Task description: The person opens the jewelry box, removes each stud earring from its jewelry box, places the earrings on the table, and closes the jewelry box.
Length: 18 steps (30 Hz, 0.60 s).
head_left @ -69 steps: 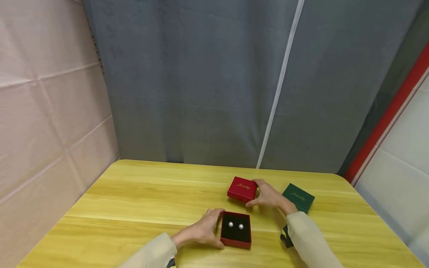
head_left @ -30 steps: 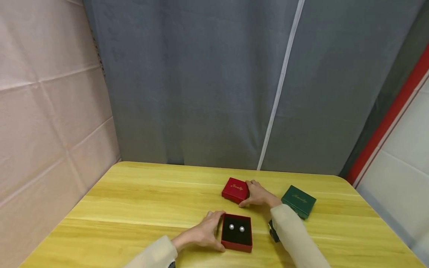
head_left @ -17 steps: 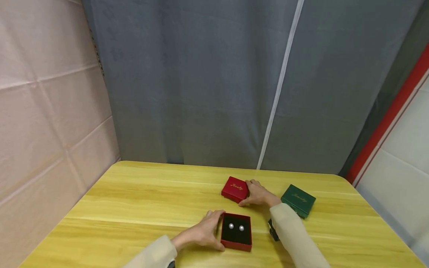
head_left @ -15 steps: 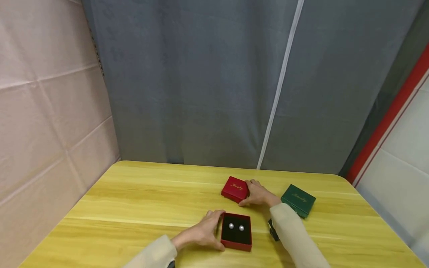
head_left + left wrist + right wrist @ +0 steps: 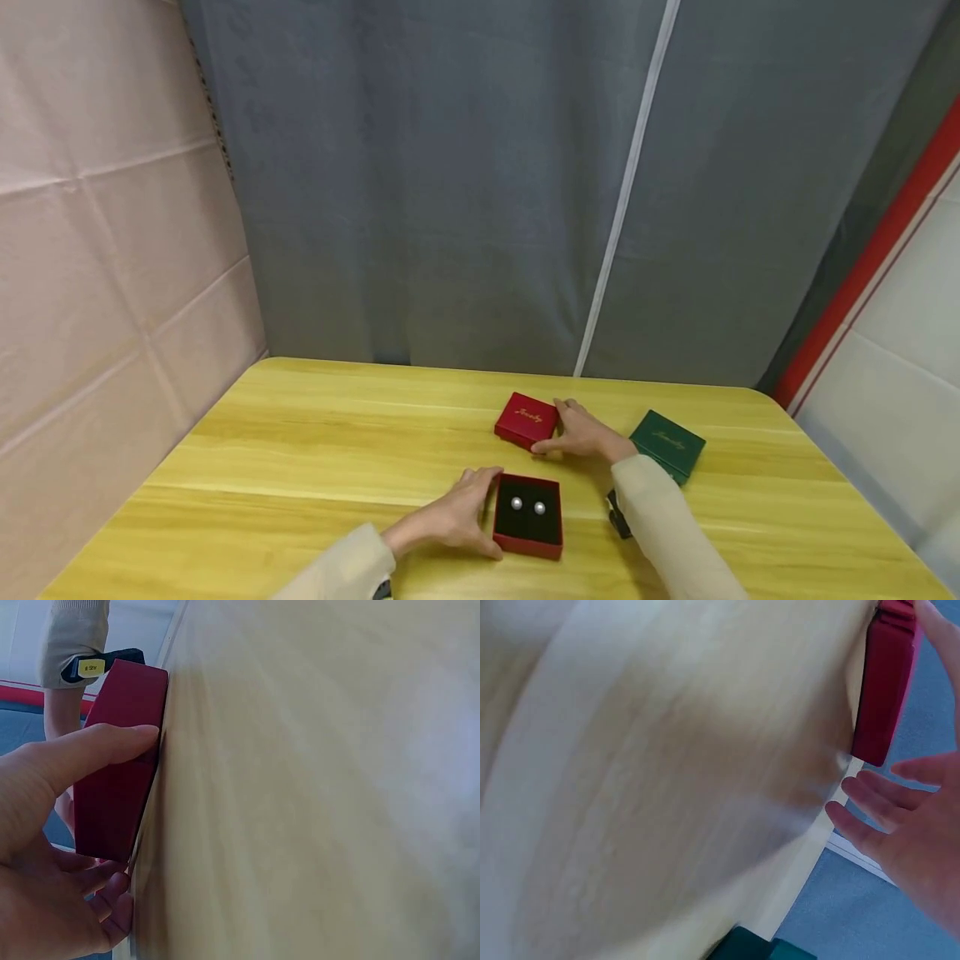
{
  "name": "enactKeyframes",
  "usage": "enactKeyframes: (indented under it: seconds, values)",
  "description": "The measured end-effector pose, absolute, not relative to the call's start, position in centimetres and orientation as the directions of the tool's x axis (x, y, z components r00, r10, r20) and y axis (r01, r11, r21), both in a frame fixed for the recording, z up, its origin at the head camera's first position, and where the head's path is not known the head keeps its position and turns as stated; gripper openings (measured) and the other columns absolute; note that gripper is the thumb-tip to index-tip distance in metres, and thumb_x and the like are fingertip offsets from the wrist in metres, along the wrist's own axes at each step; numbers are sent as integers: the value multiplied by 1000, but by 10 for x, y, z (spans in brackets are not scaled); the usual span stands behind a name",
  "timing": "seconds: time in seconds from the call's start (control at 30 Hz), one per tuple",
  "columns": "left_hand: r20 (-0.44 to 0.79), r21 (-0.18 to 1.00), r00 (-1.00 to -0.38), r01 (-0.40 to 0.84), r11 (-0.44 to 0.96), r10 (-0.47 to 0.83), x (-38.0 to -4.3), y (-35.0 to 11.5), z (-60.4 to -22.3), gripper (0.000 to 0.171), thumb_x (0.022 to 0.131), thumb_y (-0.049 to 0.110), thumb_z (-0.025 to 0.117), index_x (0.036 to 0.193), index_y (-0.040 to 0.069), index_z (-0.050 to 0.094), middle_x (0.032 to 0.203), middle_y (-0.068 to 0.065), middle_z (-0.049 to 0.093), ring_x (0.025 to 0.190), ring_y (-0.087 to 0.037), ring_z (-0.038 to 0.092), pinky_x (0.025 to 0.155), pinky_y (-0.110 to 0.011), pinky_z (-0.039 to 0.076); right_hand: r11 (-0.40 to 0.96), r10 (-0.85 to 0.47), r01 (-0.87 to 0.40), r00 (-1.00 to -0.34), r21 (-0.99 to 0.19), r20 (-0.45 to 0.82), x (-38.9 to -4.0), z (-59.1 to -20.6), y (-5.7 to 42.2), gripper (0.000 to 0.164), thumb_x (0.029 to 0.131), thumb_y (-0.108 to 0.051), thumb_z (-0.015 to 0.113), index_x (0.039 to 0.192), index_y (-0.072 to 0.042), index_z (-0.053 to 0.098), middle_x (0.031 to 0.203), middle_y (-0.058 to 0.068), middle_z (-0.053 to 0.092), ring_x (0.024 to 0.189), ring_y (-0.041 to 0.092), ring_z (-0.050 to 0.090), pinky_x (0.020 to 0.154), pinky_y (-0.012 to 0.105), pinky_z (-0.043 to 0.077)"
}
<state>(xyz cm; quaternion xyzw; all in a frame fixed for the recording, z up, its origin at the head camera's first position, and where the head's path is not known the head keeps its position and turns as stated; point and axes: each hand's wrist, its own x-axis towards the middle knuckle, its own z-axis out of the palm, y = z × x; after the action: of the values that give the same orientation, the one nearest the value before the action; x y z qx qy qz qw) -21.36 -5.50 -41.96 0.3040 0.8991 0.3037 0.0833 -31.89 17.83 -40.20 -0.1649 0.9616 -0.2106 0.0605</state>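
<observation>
An open red jewelry box [image 5: 528, 546] sits on the table, with two pearl earrings [image 5: 528, 506] on its black padding. My left hand [image 5: 455, 515] grips it from the left, thumb at the near wall [image 5: 120, 787] and fingers round the far corner. Behind the box lies a red square lid [image 5: 527, 419] lettered "Jewelry" in gold. Beside its right edge is my right hand [image 5: 581, 429], fingers spread and relaxed. In the right wrist view, several fingertips [image 5: 840, 814] stand apart from the lid [image 5: 885, 690], while the thumb is at its edge.
A green jewelry box [image 5: 667, 444] lies to the right, partly behind my right sleeve [image 5: 671, 521]. The wooden table [image 5: 300, 467] ends at a grey curtain [image 5: 450, 208]. A pale cloth hangs on the left, and a white panel with a red stripe stands right.
The red lid has slid left with my right hand, then stayed put. Since then my right hand has shifted slightly right, away from it. My left hand and the open box have stayed in place.
</observation>
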Motion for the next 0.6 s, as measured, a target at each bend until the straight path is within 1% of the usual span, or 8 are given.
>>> enactKeyframes:
  seconds: [0.07, 0.17, 0.3, 0.4, 0.6]
  values:
    - [33, 595, -802, 495, 634, 596, -214, -55, -420, 100, 56, 29, 82, 134, -2, 28, 126, -10, 41, 111, -17, 35, 97, -35, 35, 855, -342, -295, -939, -427, -36, -318, -401, 181, 98, 67, -54, 68, 134, 6, 29, 123, 20, 43, 108, 30, 45, 93, 47, 38]
    - [29, 595, -804, 492, 636, 595, -214, -55, -420, 101, 56, 29, 83, 134, -2, 27, 126, -10, 41, 112, -18, 35, 97, -35, 35, 850, -346, -305, -938, -428, -18, -316, -399, 184, 92, 73, -54, 62, 134, 8, 30, 128, 25, 40, 115, 36, 40, 94, 50, 35]
    - [28, 600, -803, 490, 632, 596, -214, -54, -419, 101, 55, 29, 83, 134, -2, 27, 126, -11, 41, 112, -18, 36, 97, -35, 35, 837, -361, -342, -932, -427, 40, -313, -396, 189, 83, 79, -49, 58, 131, 11, 32, 131, 28, 38, 120, 41, 35, 95, 52, 32]
    - [31, 603, -800, 493, 627, 599, -214, -55, -420, 101, 55, 29, 83, 134, -2, 27, 126, -11, 41, 112, -18, 36, 97, -35, 35, 828, -370, -375, -924, -416, 95, -310, -394, 193, 75, 82, -44, 58, 128, 12, 37, 128, 29, 41, 117, 42, 38, 94, 52, 34]
    - [21, 610, -797, 489, 623, 604, -214, -55, -419, 101, 57, 29, 82, 135, -1, 26, 129, -12, 39, 117, -22, 34, 98, -37, 34, 804, -379, -416, -909, -424, 173, -303, -387, 200, 63, 84, -35, 59, 126, 9, 41, 124, 25, 46, 108, 37, 48, 89, 49, 40]
